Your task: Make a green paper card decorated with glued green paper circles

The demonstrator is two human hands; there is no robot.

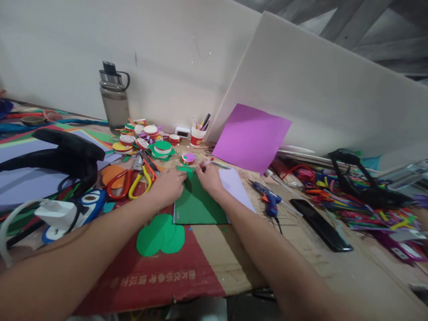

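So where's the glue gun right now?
In the head view, the glue gun lies on the cardboard to the right, between the pale purple paper and the black phone.

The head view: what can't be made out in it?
- Head view: lower ends of the pens, hidden by their cup.
- Head view: far end of the black thing, cut off by the left edge.
- Head view: writing on the white gadget, too small.
- Head view: left hand's grip, if any, too blurred.
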